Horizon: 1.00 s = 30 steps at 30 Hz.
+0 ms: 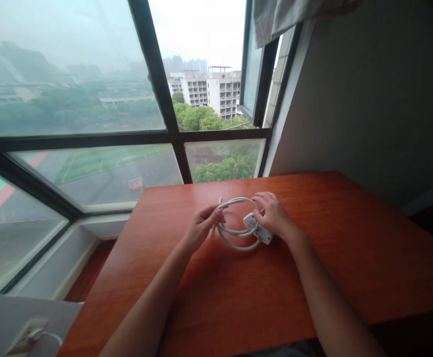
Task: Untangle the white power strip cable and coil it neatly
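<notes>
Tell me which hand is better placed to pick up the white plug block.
Right, probably. The right hand rests on the white block, while the left hand pinches the coiled cable at the loop's opposite side.
</notes>
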Each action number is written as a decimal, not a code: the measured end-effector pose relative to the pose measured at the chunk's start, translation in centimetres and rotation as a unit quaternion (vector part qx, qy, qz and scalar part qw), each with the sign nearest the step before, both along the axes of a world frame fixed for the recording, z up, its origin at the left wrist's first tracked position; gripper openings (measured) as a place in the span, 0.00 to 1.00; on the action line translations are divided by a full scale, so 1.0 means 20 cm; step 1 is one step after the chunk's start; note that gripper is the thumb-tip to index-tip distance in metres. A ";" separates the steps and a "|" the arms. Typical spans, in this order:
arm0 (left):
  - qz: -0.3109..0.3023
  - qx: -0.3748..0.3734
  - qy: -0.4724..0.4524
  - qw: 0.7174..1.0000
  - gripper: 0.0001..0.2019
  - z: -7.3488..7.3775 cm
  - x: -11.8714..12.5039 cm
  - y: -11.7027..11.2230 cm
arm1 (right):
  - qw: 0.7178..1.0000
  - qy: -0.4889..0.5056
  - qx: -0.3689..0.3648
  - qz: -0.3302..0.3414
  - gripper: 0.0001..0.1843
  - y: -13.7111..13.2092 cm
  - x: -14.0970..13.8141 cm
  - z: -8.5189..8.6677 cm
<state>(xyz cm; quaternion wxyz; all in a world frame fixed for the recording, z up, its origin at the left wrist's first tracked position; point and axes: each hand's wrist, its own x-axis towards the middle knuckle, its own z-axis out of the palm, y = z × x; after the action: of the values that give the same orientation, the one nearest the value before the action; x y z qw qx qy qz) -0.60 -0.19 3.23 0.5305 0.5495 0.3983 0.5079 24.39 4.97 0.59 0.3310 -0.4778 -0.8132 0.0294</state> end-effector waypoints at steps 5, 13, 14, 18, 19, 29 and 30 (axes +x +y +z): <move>0.011 0.007 0.011 1.000 0.19 -0.01 0.00 0.01 | 0.998 0.052 0.035 -0.013 0.19 0.01 0.00 -0.01; -0.024 0.063 0.062 0.996 0.20 -0.05 0.03 0.02 | 0.992 0.112 0.056 -0.011 0.20 0.00 -0.04 0.00; -0.035 0.076 0.077 0.993 0.19 -0.05 0.04 0.01 | 0.992 0.113 0.057 -0.009 0.20 0.00 -0.04 0.00; -0.036 0.106 0.131 0.985 0.19 -0.03 0.07 -0.01 | 0.993 0.104 0.042 -0.030 0.17 0.01 -0.04 -0.02; -0.029 0.105 0.136 0.985 0.19 -0.03 0.07 -0.01 | 0.993 0.100 0.034 -0.045 0.17 0.01 -0.04 -0.03; 0.127 0.210 0.203 0.948 0.15 -0.06 0.09 0.01 | 0.989 0.108 -0.033 -0.093 0.20 0.02 -0.02 -0.07; 0.135 0.221 0.203 0.945 0.15 -0.06 0.09 0.01 | 0.989 0.115 -0.032 -0.089 0.21 0.03 -0.02 -0.06</move>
<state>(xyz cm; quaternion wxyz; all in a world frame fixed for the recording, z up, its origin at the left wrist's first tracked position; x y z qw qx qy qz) 1.24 0.01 2.03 0.2307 0.6855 0.4458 0.5274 23.90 5.48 -0.62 0.4079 -0.5519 -0.7229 0.0804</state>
